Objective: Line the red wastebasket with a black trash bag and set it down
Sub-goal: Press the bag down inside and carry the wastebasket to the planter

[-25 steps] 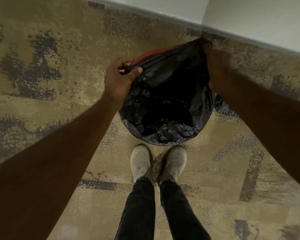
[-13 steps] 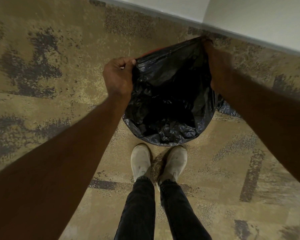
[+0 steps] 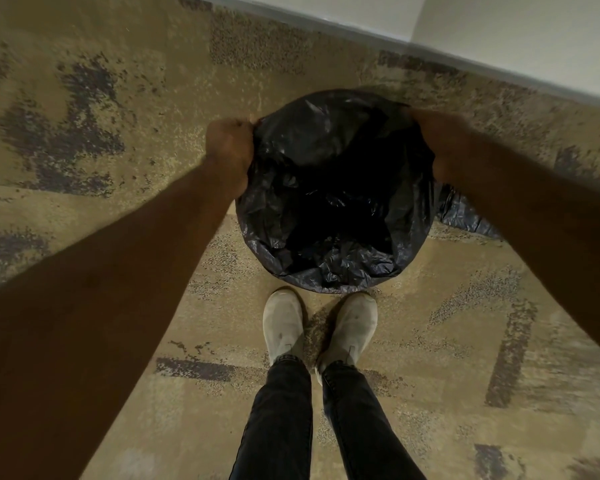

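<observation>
A black trash bag [image 3: 333,202] is spread open over a round shape on the carpet just ahead of my shoes. Its plastic covers the whole rim, so no red of the wastebasket shows. My left hand [image 3: 230,144] is fisted on the bag's edge at the left side of the rim. At the right side, my right hand [image 3: 444,140] grips the bag's edge. A loose fold of bag [image 3: 465,216] hangs out under my right forearm.
Patterned tan and dark carpet [image 3: 118,133] lies all around. A white wall with a grey baseboard [image 3: 430,46] runs along the top right, close behind the bag. My two pale shoes [image 3: 319,323] stand right against the bag's near side.
Both hands have pulled the bag's edge outward and down over the rim. The strip of red rim seen a second ago is now covered, and the bag's mouth is wider and rounder.
</observation>
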Demonstrator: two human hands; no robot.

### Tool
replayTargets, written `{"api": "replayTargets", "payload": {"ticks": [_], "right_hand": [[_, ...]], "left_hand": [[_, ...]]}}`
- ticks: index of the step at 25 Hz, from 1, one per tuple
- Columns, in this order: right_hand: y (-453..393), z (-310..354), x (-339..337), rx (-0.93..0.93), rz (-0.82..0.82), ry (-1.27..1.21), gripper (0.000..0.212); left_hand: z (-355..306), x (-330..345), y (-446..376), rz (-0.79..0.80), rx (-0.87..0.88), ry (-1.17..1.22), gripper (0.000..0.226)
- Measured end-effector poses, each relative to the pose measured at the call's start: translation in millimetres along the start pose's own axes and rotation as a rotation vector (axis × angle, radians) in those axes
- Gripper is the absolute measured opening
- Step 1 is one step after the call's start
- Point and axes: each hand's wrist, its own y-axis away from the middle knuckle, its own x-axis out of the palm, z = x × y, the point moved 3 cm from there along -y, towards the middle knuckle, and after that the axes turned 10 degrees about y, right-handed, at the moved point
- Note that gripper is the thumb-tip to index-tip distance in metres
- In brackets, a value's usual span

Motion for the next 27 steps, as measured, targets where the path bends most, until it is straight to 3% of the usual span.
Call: {"api": "replayTargets", "payload": {"ticks": [3,6,8,11,14,16,18,19,21,24,27], "right_hand": [[-5.6,-20.5,-9.9,0.092,0.008,0.038,0.028],[-7.4,-45.2,-14.6,0.140,0.030,-0.003,0.028],[-3.0,-61.9,-14.5,0.140,0.017,-0.060,0.033],[4.2,-82.3,-18.2,0.081,-0.087,-0.023,0.021],[21.0,-93.0,-21.0,-0.047,-0.338,0.019,0.009],[46.3,-91.1,-18.5,-0.218,-0.582,0.124,0.013],[76.2,-83.1,-3.2,-0.487,-0.733,0.367,0.030],[86.7,-81.9,7.2,-0.603,-0.730,0.473,0.040],[93.4,-86.5,25.6,-0.656,-0.627,0.638,0.063],[81.0,-101.1,31.6,-0.538,-0.467,0.684,0.085],[69.0,-114.4,22.7,-0.549,-0.298,0.510,0.081]], "left_hand": [[7.5,-12.1,-7.1,-0.009,-0.215,0.054,0.038],[17.1,-22.9,-6.5,-0.072,-0.282,-0.016,0.023],[22.9,-26.6,-2.7,-0.086,-0.294,0.007,0.023],[28.7,-29.8,4.1,-0.087,-0.205,0.018,0.028],[26.5,-38.3,22.5,-0.262,0.106,-0.163,0.034],[16.6,-40.1,46.1,-0.364,0.510,-0.450,0.034],[15.5,-23.6,72.8,-0.236,0.896,-0.740,0.036],[21.0,-11.3,82.6,-0.107,0.990,-0.879,0.039],[38.9,7.7,91.9,0.074,0.958,-1.168,0.054],[50.8,8.0,79.8,0.066,0.705,-1.337,0.079],[47.1,-1.6,67.1,0.021,0.708,-1.248,0.072]]}}
